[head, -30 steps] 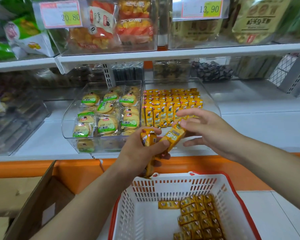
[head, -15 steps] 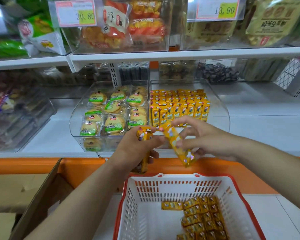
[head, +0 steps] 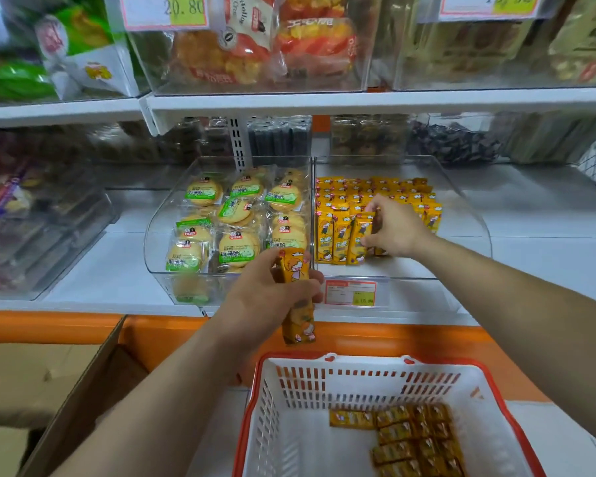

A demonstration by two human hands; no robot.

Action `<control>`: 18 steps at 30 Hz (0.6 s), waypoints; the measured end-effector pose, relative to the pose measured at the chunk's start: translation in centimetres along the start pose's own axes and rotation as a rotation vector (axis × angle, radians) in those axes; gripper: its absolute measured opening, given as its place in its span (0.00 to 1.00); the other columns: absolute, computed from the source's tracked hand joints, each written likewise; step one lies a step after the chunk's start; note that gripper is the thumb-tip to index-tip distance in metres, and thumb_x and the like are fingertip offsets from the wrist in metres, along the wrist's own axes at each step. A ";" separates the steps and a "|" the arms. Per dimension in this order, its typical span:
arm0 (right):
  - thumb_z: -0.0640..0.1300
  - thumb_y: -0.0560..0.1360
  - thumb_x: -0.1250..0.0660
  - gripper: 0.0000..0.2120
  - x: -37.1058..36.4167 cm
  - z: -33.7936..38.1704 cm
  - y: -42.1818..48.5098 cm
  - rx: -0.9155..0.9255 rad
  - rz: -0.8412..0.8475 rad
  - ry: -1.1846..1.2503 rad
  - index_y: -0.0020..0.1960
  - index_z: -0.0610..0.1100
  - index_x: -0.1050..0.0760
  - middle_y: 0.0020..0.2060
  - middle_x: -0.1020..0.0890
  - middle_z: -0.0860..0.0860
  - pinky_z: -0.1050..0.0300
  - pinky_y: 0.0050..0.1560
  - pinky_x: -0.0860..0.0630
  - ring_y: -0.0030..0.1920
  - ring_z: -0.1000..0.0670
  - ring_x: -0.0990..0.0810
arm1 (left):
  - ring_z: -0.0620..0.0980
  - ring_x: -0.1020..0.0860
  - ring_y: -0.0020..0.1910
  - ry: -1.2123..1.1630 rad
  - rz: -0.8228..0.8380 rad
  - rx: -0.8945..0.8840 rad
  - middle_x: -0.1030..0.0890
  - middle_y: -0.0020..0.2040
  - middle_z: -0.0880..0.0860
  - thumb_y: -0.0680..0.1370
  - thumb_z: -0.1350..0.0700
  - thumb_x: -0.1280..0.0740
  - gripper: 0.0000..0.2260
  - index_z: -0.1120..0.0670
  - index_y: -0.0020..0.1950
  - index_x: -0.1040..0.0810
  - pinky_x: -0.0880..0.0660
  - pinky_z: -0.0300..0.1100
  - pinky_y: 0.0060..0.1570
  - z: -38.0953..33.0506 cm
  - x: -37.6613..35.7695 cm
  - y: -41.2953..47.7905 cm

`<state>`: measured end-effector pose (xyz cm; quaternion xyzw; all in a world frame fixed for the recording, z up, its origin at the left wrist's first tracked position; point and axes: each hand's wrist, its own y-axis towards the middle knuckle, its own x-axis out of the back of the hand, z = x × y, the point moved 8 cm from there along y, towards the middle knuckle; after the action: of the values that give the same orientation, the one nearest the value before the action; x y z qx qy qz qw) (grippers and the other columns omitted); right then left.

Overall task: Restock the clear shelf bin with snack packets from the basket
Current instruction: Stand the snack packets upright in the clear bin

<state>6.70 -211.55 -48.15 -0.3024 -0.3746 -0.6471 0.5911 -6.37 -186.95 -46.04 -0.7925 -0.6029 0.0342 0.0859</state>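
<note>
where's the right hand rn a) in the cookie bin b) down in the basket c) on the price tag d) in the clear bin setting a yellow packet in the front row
d: the right hand pinches a yellow packet standing upright in the front row of the clear bin, while the left hand grips other packets outside the bin.

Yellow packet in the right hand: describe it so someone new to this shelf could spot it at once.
On the middle shelf, find the clear bin packed with upright yellow snack packets. Three stand in its front row; the rightmost packet is the one. Unlike its two free-standing neighbours, it is gripped by the right hand.
</note>
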 end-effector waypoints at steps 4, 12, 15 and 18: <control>0.45 0.67 0.20 0.24 -1.6 0.2 1.1 0.060 0.046 -0.129 0.54 0.52 0.32 0.40 0.21 0.51 0.61 0.31 0.34 0.38 0.49 0.22 | 0.52 0.14 0.48 0.042 -0.023 -0.005 0.13 0.48 0.50 0.77 0.63 0.28 0.12 0.51 0.58 0.21 0.18 0.53 0.55 0.3 0.6 0.5; 0.48 0.69 0.24 0.28 -1.2 0.8 1.3 0.185 0.063 -0.321 0.65 0.50 0.33 0.35 0.20 0.54 0.52 0.37 0.23 0.38 0.51 0.21 | 0.47 0.14 0.45 0.101 -0.018 0.009 0.13 0.46 0.47 0.77 0.62 0.27 0.12 0.50 0.57 0.22 0.17 0.47 0.50 0.5 -0.4 1.2; 0.55 0.66 0.23 0.32 -1.4 0.9 1.2 0.202 0.087 -0.369 0.65 0.52 0.34 0.38 0.20 0.54 0.55 0.34 0.26 0.41 0.50 0.20 | 0.44 0.14 0.45 0.140 -0.009 0.007 0.13 0.46 0.45 0.77 0.60 0.27 0.12 0.49 0.57 0.22 0.17 0.45 0.48 0.6 -0.7 1.2; 0.63 0.63 0.22 0.38 -1.6 1.0 1.3 0.211 0.099 -0.484 0.66 0.52 0.36 0.46 0.20 0.51 0.53 0.36 0.28 0.46 0.46 0.21 | 0.44 0.14 0.46 0.155 -0.015 0.011 0.13 0.46 0.45 0.77 0.59 0.27 0.11 0.48 0.57 0.22 0.17 0.46 0.49 0.7 -0.7 1.2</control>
<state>8.13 -209.84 -48.77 -0.4029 -0.5552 -0.4837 0.5435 -5.55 -187.86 -46.93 -0.7877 -0.6001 -0.0244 0.1369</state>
